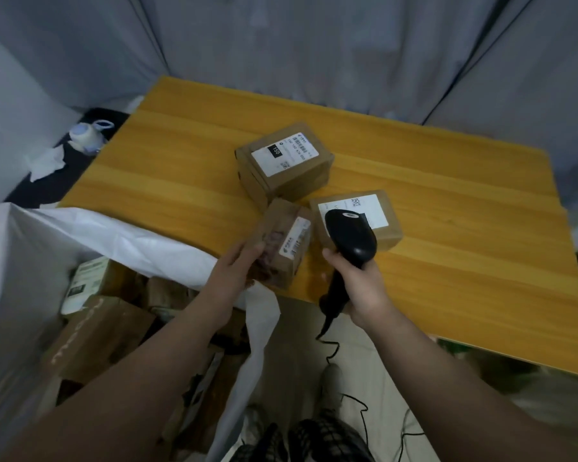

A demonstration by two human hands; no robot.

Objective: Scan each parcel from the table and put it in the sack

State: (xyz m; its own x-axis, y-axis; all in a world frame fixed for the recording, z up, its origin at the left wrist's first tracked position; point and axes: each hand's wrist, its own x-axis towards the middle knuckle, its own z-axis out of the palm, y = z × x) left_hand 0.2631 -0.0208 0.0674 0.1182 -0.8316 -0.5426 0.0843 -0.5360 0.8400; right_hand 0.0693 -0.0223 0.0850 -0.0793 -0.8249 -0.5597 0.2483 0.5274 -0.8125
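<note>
— So, what do the hands have?
— Left hand (236, 268) grips a parcel (282, 243) tilted at the table (167, 181) edge, beside the sack (30, 248). Right hand (359, 286) is wrapped round the scanner (349, 236).
— Other parcels?
— Two on the table (282, 158) (386, 225), several in the sack.

Three cardboard parcels show at the tabletop (447, 248): one large parcel (282, 161) with a white label on top, one smaller parcel (377, 225) beside it, also labelled, and one small parcel (286, 245) gripped in the left of the two hands (234, 271). One black handheld scanner (349, 238) sits in the right hand (361, 288). One white sack (90, 228) stands open at the left, with several more boxes (97, 335) inside; their exact number cannot be told. One crumpled tissue (45, 163) lies off to the far left.
</note>
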